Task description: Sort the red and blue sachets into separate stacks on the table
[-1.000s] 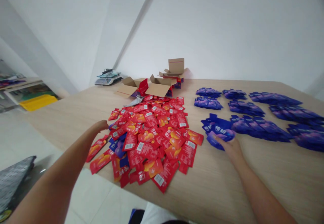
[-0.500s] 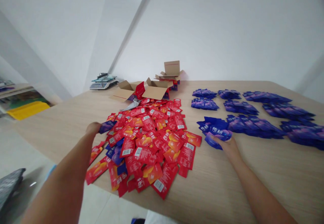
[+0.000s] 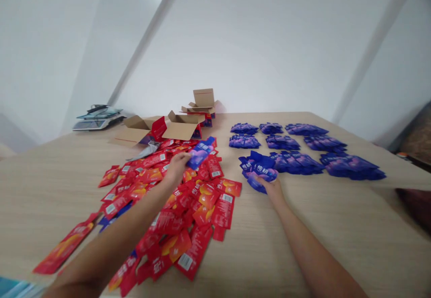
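Observation:
My left hand (image 3: pixel 177 168) is closed on one blue-purple sachet (image 3: pixel 200 153) and holds it above the far part of a pile of red sachets (image 3: pixel 175 219). To the right of the pile, my right hand (image 3: pixel 272 187) grips a fanned bunch of blue sachets (image 3: pixel 255 168) low over the table. A few more blue sachets (image 3: pixel 116 216) lie partly hidden under the left forearm and the red ones. Beyond my right hand, blue sachets lie in overlapping rows, the nearest being one row (image 3: pixel 296 162) and another row (image 3: pixel 350 165) farther right.
Opened cardboard boxes (image 3: pixel 183 129) stand behind the red pile, with a grey crumpled wrapper (image 3: pixel 144 151) in front of them. A scale (image 3: pixel 97 122) with items on top sits at the back left. A dark red object (image 3: pixel 415 206) shows at the right edge.
My left hand has carried its blue sachet from the pile's left side rightward over the pile. My right hand still holds its bunch. The camera view has turned to the right.

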A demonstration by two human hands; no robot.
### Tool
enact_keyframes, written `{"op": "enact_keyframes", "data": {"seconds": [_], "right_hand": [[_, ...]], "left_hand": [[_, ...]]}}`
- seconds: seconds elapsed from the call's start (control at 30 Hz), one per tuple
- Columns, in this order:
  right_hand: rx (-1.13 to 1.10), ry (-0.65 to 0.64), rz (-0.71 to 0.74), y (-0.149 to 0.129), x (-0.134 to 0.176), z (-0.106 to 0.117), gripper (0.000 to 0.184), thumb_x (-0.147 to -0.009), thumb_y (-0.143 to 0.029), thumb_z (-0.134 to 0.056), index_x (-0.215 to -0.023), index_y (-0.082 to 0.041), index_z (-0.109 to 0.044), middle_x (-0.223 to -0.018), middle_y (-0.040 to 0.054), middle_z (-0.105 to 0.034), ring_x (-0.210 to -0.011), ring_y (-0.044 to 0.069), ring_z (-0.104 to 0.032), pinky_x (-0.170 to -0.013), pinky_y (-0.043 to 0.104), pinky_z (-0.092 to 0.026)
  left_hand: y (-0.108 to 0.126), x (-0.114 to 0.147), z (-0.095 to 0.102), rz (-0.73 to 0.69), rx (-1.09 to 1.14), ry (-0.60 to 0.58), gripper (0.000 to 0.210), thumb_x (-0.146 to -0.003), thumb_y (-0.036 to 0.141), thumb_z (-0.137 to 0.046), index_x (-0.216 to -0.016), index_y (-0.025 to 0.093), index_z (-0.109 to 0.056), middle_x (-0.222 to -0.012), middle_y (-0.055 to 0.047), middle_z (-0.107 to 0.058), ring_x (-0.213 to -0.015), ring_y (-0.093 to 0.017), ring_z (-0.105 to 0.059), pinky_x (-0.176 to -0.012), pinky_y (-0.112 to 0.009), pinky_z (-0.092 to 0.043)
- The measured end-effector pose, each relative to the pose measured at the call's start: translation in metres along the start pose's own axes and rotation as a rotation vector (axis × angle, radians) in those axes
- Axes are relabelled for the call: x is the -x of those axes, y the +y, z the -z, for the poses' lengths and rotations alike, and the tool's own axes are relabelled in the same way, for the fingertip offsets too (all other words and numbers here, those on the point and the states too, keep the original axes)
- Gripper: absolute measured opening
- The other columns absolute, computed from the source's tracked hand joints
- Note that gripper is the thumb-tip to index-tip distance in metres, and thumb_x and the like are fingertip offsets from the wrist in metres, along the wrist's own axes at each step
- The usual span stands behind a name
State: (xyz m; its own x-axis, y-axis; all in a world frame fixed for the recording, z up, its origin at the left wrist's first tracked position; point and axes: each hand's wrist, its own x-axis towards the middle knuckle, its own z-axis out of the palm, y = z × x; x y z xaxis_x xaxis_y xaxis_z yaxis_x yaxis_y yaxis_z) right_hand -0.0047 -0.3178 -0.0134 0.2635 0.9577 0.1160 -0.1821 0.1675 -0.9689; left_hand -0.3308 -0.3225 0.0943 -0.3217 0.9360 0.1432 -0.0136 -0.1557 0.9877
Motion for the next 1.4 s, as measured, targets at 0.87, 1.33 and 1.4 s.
{"op": "enact_keyframes", "data": {"seconds": [0.87,1.33,1.4], "right_hand": [[-0.104,-0.095,-0.029,-0.006,-0.005,0.005,0.048,-0.053,-0.034,-0.081,-0.096,-0.019,-0.067,-0.091,0.0053,-0.074,-0.087,0.026,-0.068,-0.085,0.041,-0.052],[-0.066,-0.129,0.006,-0.013,0.001,0.007,0.054,-0.053,-0.034,-0.082,-0.101,-0.02,-0.061,-0.098,0.0038,-0.071,-0.095,0.024,-0.065,-0.089,0.038,-0.049],[-0.156,-0.134,-0.111,-0.018,0.005,0.005,0.051,-0.057,-0.037,-0.08,-0.101,-0.021,-0.062,-0.098,0.0039,-0.072,-0.094,0.024,-0.067,-0.085,0.036,-0.051]], "left_hand": [[-0.091,0.016,-0.182,0.182,0.097,-0.62,0.061,-0.051,0.007,-0.066,-0.111,0.017,-0.057,-0.094,-0.005,-0.067,-0.088,-0.021,-0.061,-0.081,-0.033,-0.046],[-0.098,0.057,-0.2,0.249,0.126,-0.365,0.031,-0.067,0.023,-0.067,-0.096,0.015,-0.061,-0.094,-0.008,-0.068,-0.091,-0.023,-0.061,-0.087,-0.035,-0.044],[-0.089,0.06,-0.197,0.298,0.158,-0.372,0.036,-0.067,0.033,-0.072,-0.096,0.014,-0.063,-0.094,-0.009,-0.069,-0.086,-0.023,-0.063,-0.084,-0.036,-0.047]]}}
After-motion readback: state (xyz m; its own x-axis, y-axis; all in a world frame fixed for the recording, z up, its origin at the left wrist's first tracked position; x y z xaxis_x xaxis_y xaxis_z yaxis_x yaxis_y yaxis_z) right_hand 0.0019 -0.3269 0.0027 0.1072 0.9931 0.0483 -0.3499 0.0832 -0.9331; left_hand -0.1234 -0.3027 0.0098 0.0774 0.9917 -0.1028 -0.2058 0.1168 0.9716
